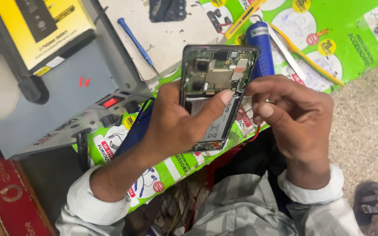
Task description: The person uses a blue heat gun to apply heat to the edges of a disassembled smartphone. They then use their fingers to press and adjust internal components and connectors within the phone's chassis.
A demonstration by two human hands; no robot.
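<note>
My left hand [176,122] grips an opened smartphone [215,76] with its back cover off, circuit board and camera modules showing at the top, battery below. My left thumb lies across the battery. My right hand [294,113] is at the phone's right edge, fingertips pinched together near the board; whether they hold a small part I cannot tell.
A grey power supply unit [62,100] with a red switch stands at left, a yellow box [40,26] on top. A blue screwdriver [136,41], blue tube [261,43] and tweezers [285,50] lie on the green printed mat [355,39]. Speckled floor and a sandal [368,203] at right.
</note>
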